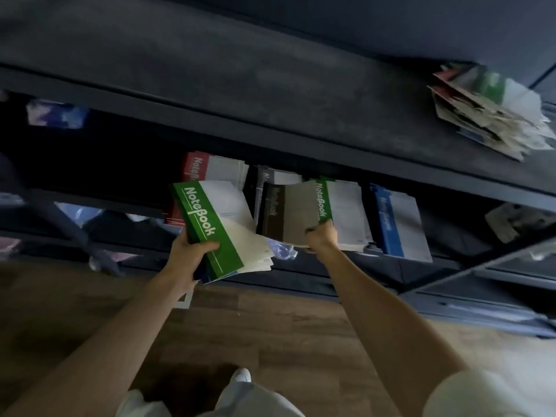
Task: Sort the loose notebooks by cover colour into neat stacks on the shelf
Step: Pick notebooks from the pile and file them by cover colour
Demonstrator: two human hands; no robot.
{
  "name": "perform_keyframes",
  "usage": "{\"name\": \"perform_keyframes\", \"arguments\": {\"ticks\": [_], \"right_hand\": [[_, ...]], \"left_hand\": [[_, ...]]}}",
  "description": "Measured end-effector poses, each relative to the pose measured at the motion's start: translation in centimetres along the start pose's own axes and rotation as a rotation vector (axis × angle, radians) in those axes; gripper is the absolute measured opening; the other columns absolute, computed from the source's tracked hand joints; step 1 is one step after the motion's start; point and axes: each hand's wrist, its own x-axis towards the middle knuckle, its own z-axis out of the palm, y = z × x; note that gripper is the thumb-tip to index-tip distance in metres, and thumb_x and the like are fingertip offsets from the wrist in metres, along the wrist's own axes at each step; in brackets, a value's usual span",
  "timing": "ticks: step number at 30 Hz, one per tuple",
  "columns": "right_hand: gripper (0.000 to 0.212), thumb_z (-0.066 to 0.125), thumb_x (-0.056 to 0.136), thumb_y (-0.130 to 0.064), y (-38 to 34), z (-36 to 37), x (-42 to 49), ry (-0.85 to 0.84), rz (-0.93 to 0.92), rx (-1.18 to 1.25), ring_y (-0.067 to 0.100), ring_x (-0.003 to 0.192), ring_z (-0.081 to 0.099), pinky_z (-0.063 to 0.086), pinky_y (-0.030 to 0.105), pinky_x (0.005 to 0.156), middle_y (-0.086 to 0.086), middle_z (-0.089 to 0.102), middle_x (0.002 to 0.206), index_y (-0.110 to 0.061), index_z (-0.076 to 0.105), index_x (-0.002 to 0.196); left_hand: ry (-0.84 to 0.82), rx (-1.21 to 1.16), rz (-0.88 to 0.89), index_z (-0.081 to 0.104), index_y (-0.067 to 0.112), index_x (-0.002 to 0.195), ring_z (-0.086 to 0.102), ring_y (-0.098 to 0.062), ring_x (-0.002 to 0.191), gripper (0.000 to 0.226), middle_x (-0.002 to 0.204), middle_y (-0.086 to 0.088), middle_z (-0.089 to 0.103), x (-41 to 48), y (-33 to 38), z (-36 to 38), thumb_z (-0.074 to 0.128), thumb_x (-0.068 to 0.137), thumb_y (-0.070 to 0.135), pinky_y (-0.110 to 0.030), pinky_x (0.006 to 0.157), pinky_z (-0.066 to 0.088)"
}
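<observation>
Head view: left hand (192,254) grips a flat, glossy green notebook (207,224) by its lower edge. Right hand (322,236) clutches a green-spined notebook (323,200) by its bottom corner on the dark matte shelf (301,136).

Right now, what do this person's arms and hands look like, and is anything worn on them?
The left hand and right hand are bare: no gloves, rings or watch visible. Both forearms are uncovered. A pale short sleeve shows on the right upper arm.
</observation>
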Motion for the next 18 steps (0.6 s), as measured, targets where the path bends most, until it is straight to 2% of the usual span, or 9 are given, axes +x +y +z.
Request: {"name": "perform_keyframes", "arguments": {"ticks": [4, 7, 9, 13, 16, 18], "right_hand": [[0.040, 0.049, 0.092, -0.004, -1.0, 0.5, 1.6, 0.047, -0.044, -0.120, 0.039, 0.112, 0.055, 0.045, 0.038, 0.085, 0.025, 0.053, 0.124, 0.002, 0.033, 0.128], [0.049, 0.052, 0.092, -0.006, -1.5, 1.7, 2.5, 0.034, -0.073, -0.142, 0.038, 0.109, 0.057, 0.048, 0.039, 0.088, 0.023, 0.053, 0.124, 0.000, 0.027, 0.133], [0.045, 0.055, 0.091, -0.008, -1.7, 2.5, 3.1, 0.024, -0.075, -0.149, 0.037, 0.103, 0.061, 0.052, 0.039, 0.085, 0.021, 0.056, 0.121, -0.001, 0.032, 0.128], [0.028, 0.054, 0.090, -0.007, -1.5, 3.5, 3.8, -0.005, -0.088, -0.246, 0.034, 0.108, 0.059, 0.047, 0.032, 0.077, 0.021, 0.060, 0.117, 0.003, 0.052, 0.117], [0.028, 0.054, 0.089, -0.005, -1.2, 4.3, 3.6, -0.031, -0.107, -0.305, 0.034, 0.108, 0.059, 0.048, 0.033, 0.081, 0.020, 0.058, 0.120, 0.001, 0.055, 0.116], [0.032, 0.051, 0.091, -0.010, -1.1, 4.2, 3.0, -0.054, -0.120, -0.369, 0.034, 0.111, 0.055, 0.045, 0.033, 0.082, 0.018, 0.052, 0.125, -0.002, 0.052, 0.123]], "left_hand": [[0.069, 0.011, 0.008, 0.050, 0.017, 0.113, 0.058, -0.022, 0.081, 0.041, 0.101, -0.007, 0.059, -0.2, -0.4, -0.8, 0.054, 0.085, -0.013, -0.034, 0.074, 0.044], [0.110, -0.014, -0.002, 0.050, 0.017, 0.114, 0.059, -0.019, 0.077, 0.041, 0.096, -0.005, 0.061, -0.3, -0.8, -1.4, 0.054, 0.085, -0.012, -0.033, 0.068, 0.046], [0.124, -0.027, -0.003, 0.049, 0.018, 0.113, 0.059, -0.023, 0.080, 0.040, 0.091, -0.002, 0.061, -0.4, -1.0, -1.5, 0.054, 0.086, -0.011, -0.032, 0.065, 0.046], [0.141, -0.060, 0.001, 0.049, 0.018, 0.112, 0.059, -0.021, 0.080, 0.040, 0.091, -0.001, 0.061, -0.9, -1.4, -1.4, 0.053, 0.086, -0.012, -0.032, 0.064, 0.046], [0.148, -0.068, -0.011, 0.048, 0.019, 0.111, 0.059, -0.019, 0.079, 0.039, 0.091, -0.001, 0.061, -1.3, -1.5, -1.4, 0.054, 0.086, -0.011, -0.031, 0.062, 0.046], [0.137, -0.065, -0.015, 0.048, 0.020, 0.111, 0.059, -0.019, 0.080, 0.039, 0.093, -0.001, 0.061, -1.7, -1.5, -1.5, 0.054, 0.086, -0.010, -0.031, 0.062, 0.046]]}}
